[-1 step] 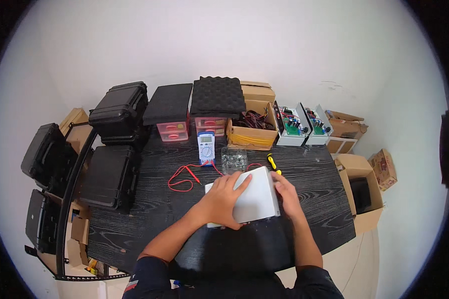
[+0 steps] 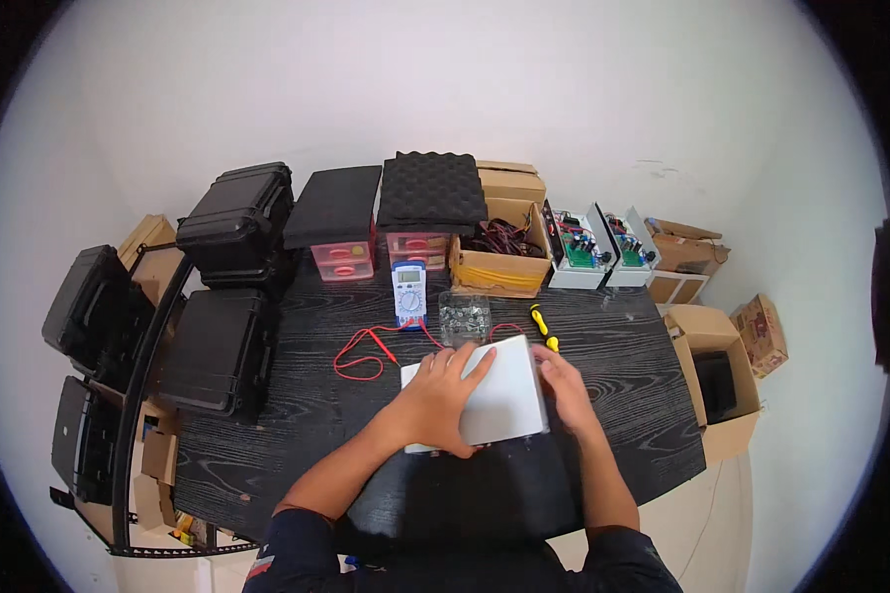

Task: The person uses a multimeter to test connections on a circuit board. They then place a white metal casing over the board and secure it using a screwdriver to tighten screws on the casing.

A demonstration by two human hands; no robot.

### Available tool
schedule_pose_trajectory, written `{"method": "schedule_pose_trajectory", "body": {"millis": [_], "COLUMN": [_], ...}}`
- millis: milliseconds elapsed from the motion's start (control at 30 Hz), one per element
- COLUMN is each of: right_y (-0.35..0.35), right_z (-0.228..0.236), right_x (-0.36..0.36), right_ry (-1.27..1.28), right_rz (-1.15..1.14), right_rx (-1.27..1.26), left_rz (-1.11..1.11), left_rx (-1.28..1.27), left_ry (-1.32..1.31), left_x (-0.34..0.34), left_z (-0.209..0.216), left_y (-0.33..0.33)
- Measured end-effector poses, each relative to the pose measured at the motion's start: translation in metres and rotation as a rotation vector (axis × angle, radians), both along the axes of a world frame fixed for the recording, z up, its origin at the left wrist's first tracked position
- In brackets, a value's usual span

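Evidently, by the outspread, gripping fingers of the left hand [image 2: 433, 405], a white box [image 2: 504, 400] is steadied.
At its right side the right hand's [image 2: 567, 390] fingers are bent, grip unclear; over the dark table [image 2: 628, 395], even bracing is probably called for next.

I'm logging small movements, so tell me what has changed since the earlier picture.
The white box has shifted slightly left and toward the person; the right hand, at its right side, has moved slightly left too. The left hand stays spread on top. The multimeter and yellow-and-black tool stayed put.
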State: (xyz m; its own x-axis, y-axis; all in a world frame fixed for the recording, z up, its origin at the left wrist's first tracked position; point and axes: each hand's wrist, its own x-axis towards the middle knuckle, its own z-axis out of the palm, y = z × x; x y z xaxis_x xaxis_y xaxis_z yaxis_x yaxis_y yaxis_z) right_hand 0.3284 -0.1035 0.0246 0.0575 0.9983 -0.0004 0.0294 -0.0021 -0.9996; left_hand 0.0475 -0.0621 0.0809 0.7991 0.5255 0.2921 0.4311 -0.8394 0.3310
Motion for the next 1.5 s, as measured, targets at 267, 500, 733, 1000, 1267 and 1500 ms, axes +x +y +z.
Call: {"method": "schedule_pose_trajectory", "body": {"millis": [267, 500, 733, 1000, 1267, 1500], "right_y": [0.012, 0.014, 0.006, -0.008, 0.023, 0.029], "right_z": [-0.055, -0.052, -0.05, 0.003, 0.0, 0.001], "right_x": [-0.02, -0.021, -0.016, -0.052, -0.108, -0.109], "right_ry": [-0.275, -0.576, -0.776, -1.178, -1.289, -1.154], "right_rz": [0.058, 0.138, 0.188, 0.487, 0.802, 0.754], "right_rx": [-0.027, 0.001, 0.083, 0.189, 0.294, 0.453], "left_rz": [0.087, 0.109, 0.081, 0.038, 0.034, -0.048], "left_rx": [-0.065, -0.07, -0.088, 0.088, 0.072, 0.003], "left_ry": [0.397, 0.447, 0.463, 0.073, 0.036, -0.033], "left_x": [-0.002, 0.001, 0.005, -0.011, -0.017, -0.028], "left_z": [-0.011, -0.023, -0.022, -0.007, 0.008, 0.015], "left_y": [-0.004, -0.004, -0.004, 0.012, 0.016, 0.024]}}
